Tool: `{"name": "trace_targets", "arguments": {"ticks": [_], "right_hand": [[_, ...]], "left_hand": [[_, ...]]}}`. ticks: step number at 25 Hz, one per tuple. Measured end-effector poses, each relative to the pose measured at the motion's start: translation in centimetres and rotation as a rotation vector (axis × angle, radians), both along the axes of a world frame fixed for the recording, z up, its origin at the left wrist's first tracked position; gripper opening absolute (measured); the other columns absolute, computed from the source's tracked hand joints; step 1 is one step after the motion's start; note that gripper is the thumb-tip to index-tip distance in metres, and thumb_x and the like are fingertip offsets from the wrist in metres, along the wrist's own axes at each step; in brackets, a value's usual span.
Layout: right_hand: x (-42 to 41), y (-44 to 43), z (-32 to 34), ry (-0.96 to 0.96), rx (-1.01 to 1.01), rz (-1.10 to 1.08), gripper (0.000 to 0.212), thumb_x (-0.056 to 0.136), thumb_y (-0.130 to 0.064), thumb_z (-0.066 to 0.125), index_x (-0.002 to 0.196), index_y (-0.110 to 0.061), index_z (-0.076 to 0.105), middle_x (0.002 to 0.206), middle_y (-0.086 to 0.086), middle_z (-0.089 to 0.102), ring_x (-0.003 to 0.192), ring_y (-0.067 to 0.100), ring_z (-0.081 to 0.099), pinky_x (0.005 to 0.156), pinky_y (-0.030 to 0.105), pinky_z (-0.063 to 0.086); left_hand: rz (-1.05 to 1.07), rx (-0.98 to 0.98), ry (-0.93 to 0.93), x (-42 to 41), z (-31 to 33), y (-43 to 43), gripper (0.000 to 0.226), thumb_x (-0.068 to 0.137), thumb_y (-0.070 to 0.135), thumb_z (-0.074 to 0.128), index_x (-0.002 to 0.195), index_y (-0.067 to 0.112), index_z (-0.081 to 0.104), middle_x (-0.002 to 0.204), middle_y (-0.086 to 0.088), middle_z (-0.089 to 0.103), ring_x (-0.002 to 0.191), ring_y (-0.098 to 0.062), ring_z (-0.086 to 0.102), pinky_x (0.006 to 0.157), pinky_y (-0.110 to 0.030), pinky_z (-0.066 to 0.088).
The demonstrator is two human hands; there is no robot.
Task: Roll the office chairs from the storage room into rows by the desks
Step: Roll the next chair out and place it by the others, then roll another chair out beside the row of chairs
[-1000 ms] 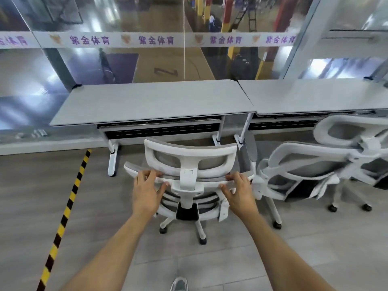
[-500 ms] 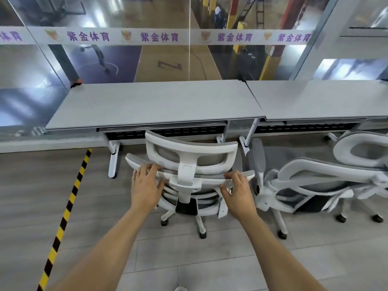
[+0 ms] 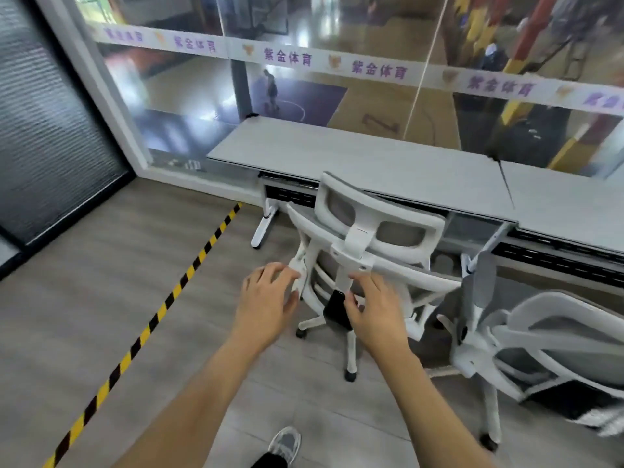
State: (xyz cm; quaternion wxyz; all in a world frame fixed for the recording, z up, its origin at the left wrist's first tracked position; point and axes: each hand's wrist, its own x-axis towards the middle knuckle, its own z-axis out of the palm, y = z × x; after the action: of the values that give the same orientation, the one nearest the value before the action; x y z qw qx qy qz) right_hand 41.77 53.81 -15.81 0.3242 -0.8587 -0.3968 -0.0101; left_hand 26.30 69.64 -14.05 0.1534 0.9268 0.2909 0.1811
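A white office chair [image 3: 354,238] with grey mesh stands with its seat tucked under the grey desk [image 3: 354,163], its back toward me. My left hand [image 3: 270,298] hovers at the left edge of the backrest frame, fingers loosely bent, fingertips at or just touching the frame. My right hand [image 3: 374,309] hangs in front of the chair's centre spine, fingers relaxed and gripping nothing. A second white chair [image 3: 540,332] stands close on the right, by the adjoining desk [image 3: 567,197].
Yellow-and-black floor tape [image 3: 162,309] runs diagonally on the left. A glass wall [image 3: 337,28] rises behind the desks, and a dark slatted panel [image 3: 44,130] closes off the left side. My shoe [image 3: 285,444] shows at the bottom on the grey floor.
Both hands have come off the top of the backrest and dropped lower. The view has swung to the left, and the chair sits closer under the desk.
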Motion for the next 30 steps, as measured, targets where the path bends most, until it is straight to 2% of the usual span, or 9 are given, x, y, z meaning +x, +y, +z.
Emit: {"name": "trace_targets", "arguments": {"ticks": [3,6,13,18,21,24,30], "right_hand": [[-5.6,0.2,0.9,-0.055,0.003,0.203,0.030,0.090,-0.028,0.063,0.120,-0.022,0.063,0.115,-0.002,0.064,0.106,0.024,0.059,0.092,0.042,0.048],[-12.6,0.5,1.8,-0.109,0.029,0.406,0.035,0.089,-0.029,0.065,0.124,-0.022,0.062,0.121,-0.002,0.062,0.111,0.022,0.058,0.096,0.041,0.047],[-33.2,3.3,3.9,-0.174,0.071,0.874,0.047,0.085,-0.035,0.061,0.131,-0.026,0.059,0.139,-0.001,0.055,0.126,0.023,0.050,0.108,0.038,0.033],[-52.5,3.2,4.6,-0.173,0.124,1.156,0.046,0.085,-0.032,0.066,0.130,-0.026,0.058,0.133,-0.002,0.057,0.121,0.023,0.053,0.103,0.039,0.039],[-66.6,0.9,4.1,-0.166,0.139,1.322,0.043,0.089,-0.035,0.059,0.131,-0.027,0.057,0.132,-0.003,0.057,0.119,0.023,0.053,0.100,0.040,0.043],[-80.1,-2.0,3.5,-0.146,0.146,1.459,0.043,0.090,-0.032,0.063,0.132,-0.027,0.058,0.133,-0.003,0.057,0.118,0.022,0.054,0.099,0.039,0.041],[-100.8,-5.5,3.1,-0.127,0.100,1.690,0.045,0.091,-0.033,0.061,0.136,-0.030,0.052,0.134,-0.008,0.052,0.119,0.018,0.051,0.106,0.036,0.036]], "left_hand": [[0.158,0.036,-0.029,-7.2,0.6,-3.4,0.028,0.086,0.023,0.067,0.114,0.027,0.063,0.121,0.001,0.058,0.112,-0.026,0.053,0.090,-0.038,0.040],[0.315,0.103,0.022,-16.0,1.0,-6.6,0.032,0.087,0.033,0.060,0.119,0.030,0.060,0.124,0.006,0.058,0.115,-0.024,0.055,0.095,-0.038,0.040],[0.800,0.175,0.100,-37.8,3.8,-13.6,0.042,0.087,0.039,0.055,0.128,0.032,0.057,0.137,-0.002,0.052,0.133,-0.031,0.043,0.104,-0.053,0.041],[1.129,0.214,0.080,-55.8,5.1,-20.0,0.044,0.080,0.033,0.072,0.122,0.030,0.060,0.131,-0.003,0.057,0.122,-0.033,0.050,0.101,-0.053,0.043],[1.299,0.225,0.076,-68.3,5.1,-25.1,0.042,0.081,0.034,0.071,0.121,0.029,0.061,0.129,-0.003,0.057,0.121,-0.032,0.049,0.102,-0.053,0.041],[1.463,0.204,0.110,-80.2,4.9,-30.2,0.041,0.083,0.034,0.068,0.123,0.030,0.060,0.131,-0.003,0.056,0.123,-0.032,0.048,0.106,-0.052,0.037],[1.672,0.134,0.099,-97.9,3.7,-37.4,0.039,0.087,0.037,0.064,0.124,0.032,0.057,0.133,-0.001,0.053,0.124,-0.029,0.048,0.109,-0.049,0.033]]}}
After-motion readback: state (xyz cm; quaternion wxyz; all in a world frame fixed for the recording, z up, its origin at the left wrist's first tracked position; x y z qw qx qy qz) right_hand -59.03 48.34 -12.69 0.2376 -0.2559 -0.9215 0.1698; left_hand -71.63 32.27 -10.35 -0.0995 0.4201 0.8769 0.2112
